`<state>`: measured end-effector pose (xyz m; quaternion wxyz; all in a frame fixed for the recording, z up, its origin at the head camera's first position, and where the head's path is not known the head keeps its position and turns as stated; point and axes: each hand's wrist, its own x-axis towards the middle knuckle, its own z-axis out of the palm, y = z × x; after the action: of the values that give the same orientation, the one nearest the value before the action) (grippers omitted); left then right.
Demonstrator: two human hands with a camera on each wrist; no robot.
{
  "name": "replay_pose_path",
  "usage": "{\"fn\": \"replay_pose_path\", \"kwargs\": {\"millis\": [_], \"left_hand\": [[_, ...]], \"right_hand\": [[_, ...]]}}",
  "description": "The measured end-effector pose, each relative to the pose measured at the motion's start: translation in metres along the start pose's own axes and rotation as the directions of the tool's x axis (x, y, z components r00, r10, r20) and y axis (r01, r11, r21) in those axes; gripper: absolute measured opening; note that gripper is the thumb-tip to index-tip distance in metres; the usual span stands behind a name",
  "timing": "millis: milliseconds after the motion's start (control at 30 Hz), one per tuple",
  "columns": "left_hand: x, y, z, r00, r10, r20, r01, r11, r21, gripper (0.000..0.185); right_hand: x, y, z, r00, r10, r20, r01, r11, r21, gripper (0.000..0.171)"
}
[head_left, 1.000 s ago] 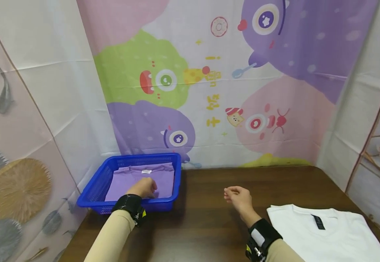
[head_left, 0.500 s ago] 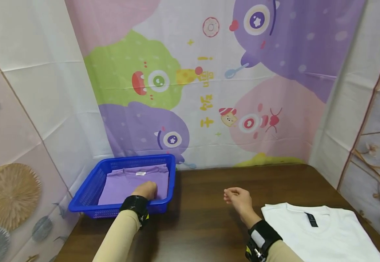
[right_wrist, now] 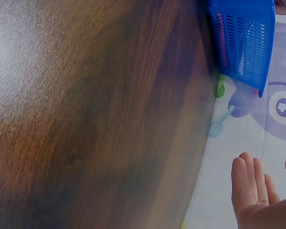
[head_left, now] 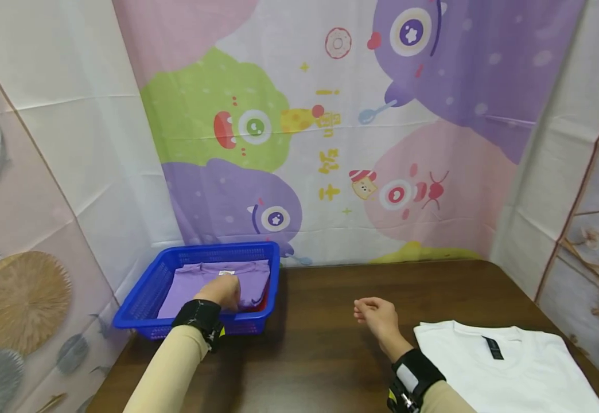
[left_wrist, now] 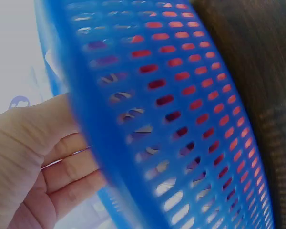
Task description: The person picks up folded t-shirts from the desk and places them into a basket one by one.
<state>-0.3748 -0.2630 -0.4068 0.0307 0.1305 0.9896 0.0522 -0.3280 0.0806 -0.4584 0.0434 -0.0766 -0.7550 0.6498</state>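
A blue plastic basket (head_left: 144,295) stands at the table's far left and holds a folded purple shirt (head_left: 188,289). My left hand (head_left: 221,291) rests on the shirt's near right part. In the left wrist view that hand (left_wrist: 43,157) shows fairly straight fingers, with the tips hidden behind the basket wall (left_wrist: 181,119). A strip of red cloth (head_left: 261,304) shows under the purple shirt at the basket's near right corner. My right hand (head_left: 374,312) hovers over the middle of the table, loosely curled and holding nothing. Its fingers (right_wrist: 250,186) show in the right wrist view.
A folded white shirt (head_left: 506,367) lies at the near right of the dark wooden table (head_left: 320,344). Cartoon-printed cloth walls close in the back and both sides. The basket (right_wrist: 243,38) shows far off across the bare wood (right_wrist: 86,119) in the right wrist view.
My left hand has slid a little farther into the basket. The purple shirt's near right corner has drawn back, baring red cloth under it. My right hand has stayed put.
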Motion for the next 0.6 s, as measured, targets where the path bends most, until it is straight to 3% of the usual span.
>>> {"fn": "replay_pose_path", "kwargs": {"millis": [67,133,200,300,400,500,567,600], "left_hand": [[0.005,-0.003,0.001,0.999,-0.014,0.038,0.014,1.000,-0.013,0.012],[0.013,-0.012,0.012,0.999,0.045,0.026,-0.046,0.999,0.009,0.011],[0.039,-0.038,0.047,0.992,0.128,-0.013,-0.128,0.991,0.027,0.008],[0.086,-0.087,0.111,0.970,0.229,-0.085,-0.221,0.971,0.095,0.007],[0.126,-0.128,0.160,0.980,0.191,-0.052,-0.187,0.980,0.074,0.003],[0.139,-0.146,0.177,0.982,0.183,-0.047,-0.180,0.982,0.056,0.009],[0.138,-0.151,0.174,0.982,0.178,-0.067,-0.177,0.984,0.026,0.013],[0.132,-0.148,0.166,0.982,0.166,-0.084,-0.166,0.986,0.013,0.013]], "right_hand": [[0.001,0.001,0.000,1.000,0.003,-0.005,-0.003,1.000,-0.008,0.025],[0.001,0.001,-0.001,1.000,0.008,-0.006,-0.008,1.000,-0.012,0.025],[0.001,0.001,-0.002,1.000,0.012,-0.004,-0.012,1.000,-0.008,0.025],[0.000,0.001,-0.004,1.000,0.018,-0.004,-0.018,1.000,-0.004,0.025],[0.000,0.002,-0.007,1.000,0.022,-0.008,-0.022,1.000,-0.005,0.025],[0.001,0.004,-0.011,0.999,0.028,-0.016,-0.028,1.000,-0.001,0.026],[0.002,0.004,-0.013,0.999,0.030,-0.021,-0.030,1.000,-0.001,0.026],[0.002,0.005,-0.014,0.999,0.031,-0.023,-0.031,1.000,-0.002,0.026]]}}
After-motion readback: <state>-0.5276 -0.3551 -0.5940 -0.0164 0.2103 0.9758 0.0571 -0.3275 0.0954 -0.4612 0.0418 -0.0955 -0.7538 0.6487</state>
